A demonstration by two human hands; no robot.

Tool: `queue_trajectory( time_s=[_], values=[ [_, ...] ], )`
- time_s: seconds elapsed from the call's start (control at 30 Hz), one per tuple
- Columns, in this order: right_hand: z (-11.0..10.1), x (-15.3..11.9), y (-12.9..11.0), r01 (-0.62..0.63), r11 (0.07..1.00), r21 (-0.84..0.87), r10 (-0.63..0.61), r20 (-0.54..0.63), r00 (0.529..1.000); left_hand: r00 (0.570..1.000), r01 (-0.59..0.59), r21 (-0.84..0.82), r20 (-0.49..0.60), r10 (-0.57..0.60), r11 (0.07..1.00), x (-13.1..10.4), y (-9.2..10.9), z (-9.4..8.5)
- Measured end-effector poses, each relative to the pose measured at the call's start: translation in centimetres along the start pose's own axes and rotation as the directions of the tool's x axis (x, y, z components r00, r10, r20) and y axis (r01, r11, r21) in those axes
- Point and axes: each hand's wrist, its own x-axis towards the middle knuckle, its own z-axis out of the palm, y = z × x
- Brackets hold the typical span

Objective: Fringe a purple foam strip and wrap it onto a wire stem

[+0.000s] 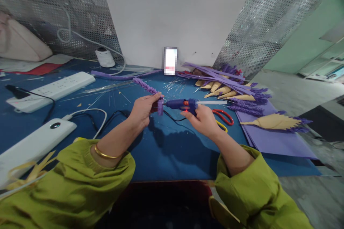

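Note:
My left hand (143,110) is closed on a purple paper flower stem (146,86), its fringed spike pointing up and left. A purple strip end (160,107) hangs down at my fingertips. In my right hand (203,118) is a blue hot glue gun (177,104), held level, with its lit red light by my thumb. The gun's nozzle points left, close to the purple strip; whether it touches I cannot tell. A clear glue stick (212,102) juts from its back. Just right of that hand lie red-handled scissors (223,117), partly hidden.
Finished purple flowers in tan wraps (223,91) and purple strips (215,77) are heaped at the back right. Purple paper sheets (274,139) lie at the right edge. Thin wires (107,86) are scattered behind. A power strip (53,91), a white power bank (37,143) and cables occupy the left.

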Motion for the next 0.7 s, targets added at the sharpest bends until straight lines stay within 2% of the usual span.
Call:
queue_trajectory(
  time_s=[0.3, 0.7],
  values=[
    [-0.07, -0.05, -0.22, 0.000, 0.999, -0.053, 0.003, 0.051, 0.999, 1.000, 0.006, -0.007, -0.003, -0.006, 1.000, 0.21, -0.02, -0.08],
    [-0.04, -0.17, -0.18, 0.037, 0.999, 0.004, -0.037, 0.047, 0.998, 1.000, 0.007, -0.023, -0.005, -0.007, 1.000, 0.32, -0.11, -0.07]
  ],
)
